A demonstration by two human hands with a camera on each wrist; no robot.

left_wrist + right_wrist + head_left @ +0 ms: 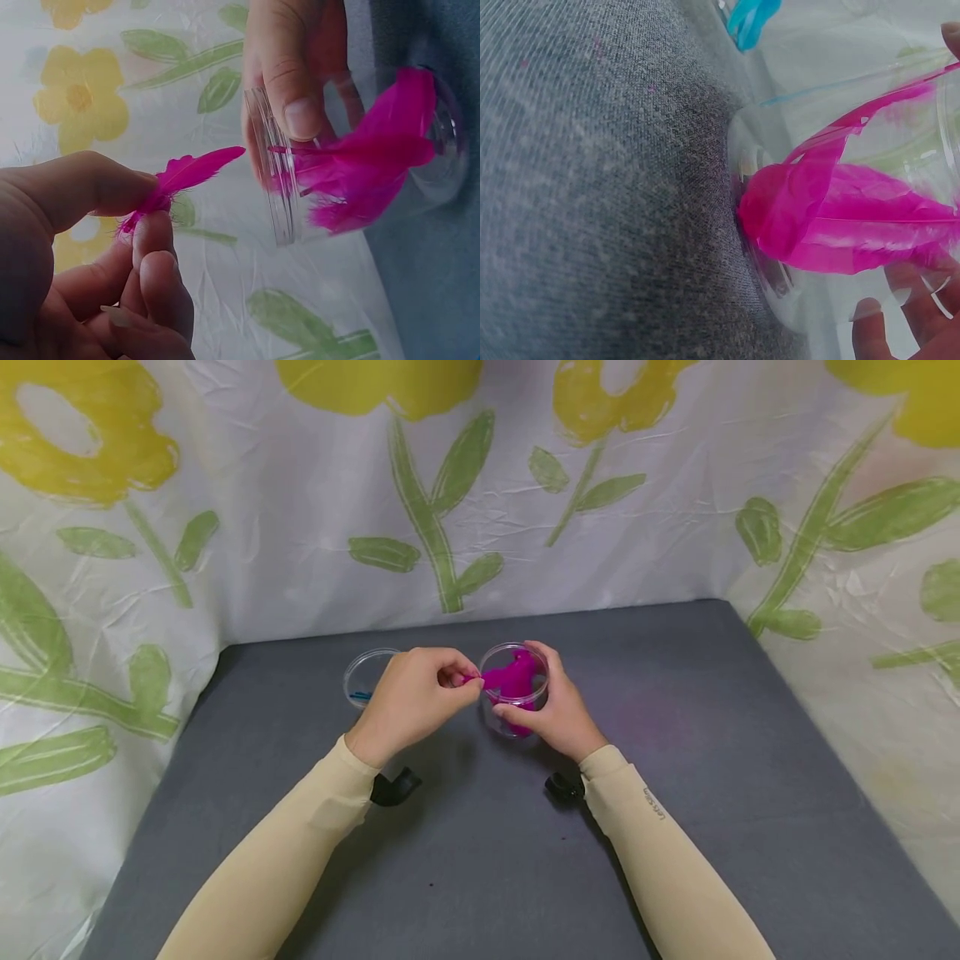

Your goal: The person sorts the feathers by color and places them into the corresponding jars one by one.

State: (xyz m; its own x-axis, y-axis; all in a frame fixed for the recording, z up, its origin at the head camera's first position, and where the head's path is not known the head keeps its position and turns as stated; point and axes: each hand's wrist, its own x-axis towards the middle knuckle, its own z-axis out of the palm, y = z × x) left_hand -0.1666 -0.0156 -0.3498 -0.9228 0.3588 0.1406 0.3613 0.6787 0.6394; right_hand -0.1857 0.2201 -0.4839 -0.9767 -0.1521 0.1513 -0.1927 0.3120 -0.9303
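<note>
My left hand (412, 697) pinches a small magenta feather (201, 169) between thumb and fingers, just left of a clear jar's mouth. In the left wrist view the feather's tip points at the jar's rim, with a small gap between them. My right hand (561, 714) grips the clear jar (279, 214) near its rim, thumb on the near side. Several magenta feathers (855, 225) lie inside, bunched toward the bottom. The jar stands on the grey cloth in the right wrist view.
Left of my left hand, partly hidden by it, stands a second clear jar (348, 681) with blue feathers (362, 696) in it. Tiny dark specks dot the grey table cloth (480, 843). A white curtain with printed flowers (300, 527) hangs along the back and sides.
</note>
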